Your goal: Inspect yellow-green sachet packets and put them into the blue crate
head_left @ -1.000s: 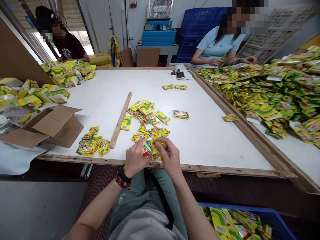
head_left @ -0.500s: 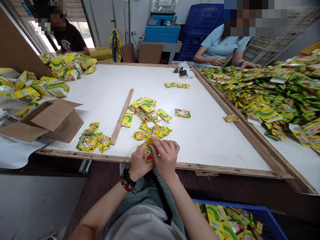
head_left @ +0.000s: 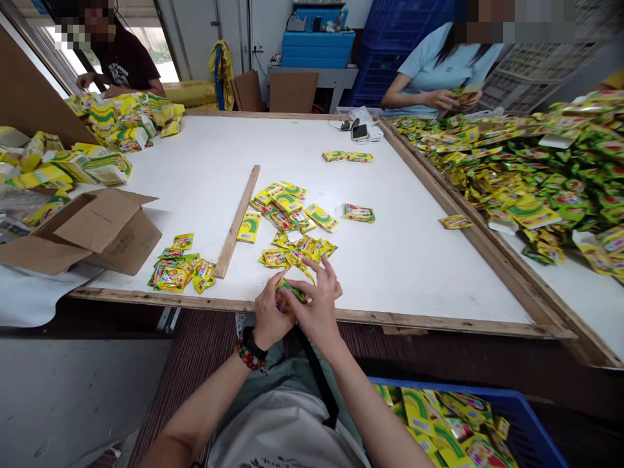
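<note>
At the table's near edge, my left hand [head_left: 273, 314] is closed around a small fruit-printed packet [head_left: 286, 298], green, red and yellow. Much of the packet is hidden by the fingers, so I cannot tell if there is more than one. My right hand [head_left: 319, 300] is beside it, thumb against the packet, other fingers spread and raised. Just beyond the hands lies a loose heap of yellow sachets [head_left: 312, 247]. Behind these is a pile of small yellow-green cartons [head_left: 286, 201]. More sachets [head_left: 171, 273] lie to the left.
A wooden strip [head_left: 237, 221] lies on the white table [head_left: 404, 266]. An opened cardboard box [head_left: 104, 227] stands left. Large sachet heaps [head_left: 546, 175] fill the right side beyond a wooden rail. A blue crate [head_left: 531, 422] of cartons is below. Two people sit across the table.
My right fingers have lifted and spread away from the packet, which now shows a green side. The person at the far right has brought both hands together around something.
</note>
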`<state>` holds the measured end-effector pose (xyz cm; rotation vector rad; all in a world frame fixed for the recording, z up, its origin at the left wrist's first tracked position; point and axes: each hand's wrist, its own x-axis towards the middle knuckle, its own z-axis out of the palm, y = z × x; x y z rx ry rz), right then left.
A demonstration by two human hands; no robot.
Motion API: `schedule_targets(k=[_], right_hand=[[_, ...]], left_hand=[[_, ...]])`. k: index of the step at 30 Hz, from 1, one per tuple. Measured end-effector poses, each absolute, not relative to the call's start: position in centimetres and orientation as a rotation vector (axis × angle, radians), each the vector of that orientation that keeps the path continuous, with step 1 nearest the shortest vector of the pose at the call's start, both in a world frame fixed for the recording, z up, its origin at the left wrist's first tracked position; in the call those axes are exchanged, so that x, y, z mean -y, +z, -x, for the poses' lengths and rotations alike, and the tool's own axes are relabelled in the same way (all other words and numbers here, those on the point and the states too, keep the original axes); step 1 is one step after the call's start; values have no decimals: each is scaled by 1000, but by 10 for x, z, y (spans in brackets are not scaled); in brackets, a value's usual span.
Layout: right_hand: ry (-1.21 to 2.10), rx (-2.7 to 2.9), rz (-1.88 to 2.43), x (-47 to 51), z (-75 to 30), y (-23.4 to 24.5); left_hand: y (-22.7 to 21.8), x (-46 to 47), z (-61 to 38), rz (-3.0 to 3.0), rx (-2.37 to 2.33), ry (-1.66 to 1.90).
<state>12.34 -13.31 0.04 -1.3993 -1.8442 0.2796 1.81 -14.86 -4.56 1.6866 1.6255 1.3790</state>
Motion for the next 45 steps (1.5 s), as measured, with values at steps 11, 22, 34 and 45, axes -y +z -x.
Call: schedule_targets(k=[11, 22, 34, 45], right_hand=[[1008, 1384, 1175, 133, -132, 3], [1267, 1440, 1084, 140, -121, -1], [835, 2141, 1114, 134, -127, 8], [460, 2019, 1593, 179, -216, 8]], left_hand=[[-54, 147, -14, -1816, -1599, 1357], [-54, 151, -9, -1854, -1540, 1192], [-60, 149, -9, -1778, -1652, 1222], [-34, 149, 6, -2127, -1263, 1061]])
